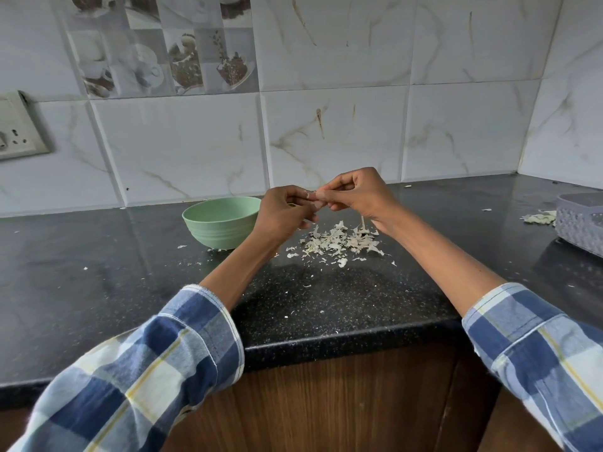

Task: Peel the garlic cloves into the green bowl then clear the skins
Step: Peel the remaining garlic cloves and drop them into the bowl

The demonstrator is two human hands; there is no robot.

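Observation:
My left hand [284, 213] and my right hand [354, 190] meet above the black counter, both pinching one small garlic clove [314, 194] between their fingertips; most of the clove is hidden by the fingers. The green bowl [222, 221] stands on the counter just left of my left hand; its inside cannot be seen from here. A heap of pale garlic skins [336, 241] lies on the counter under and in front of my hands, with a thin stalk sticking up by my right wrist.
A grey dotted container [579, 223] sits at the right edge, with more garlic skins [540, 218] beside it. Small skin flakes are scattered over the black counter [98, 272]. A tiled wall runs behind, with a socket plate [16, 132] at the left.

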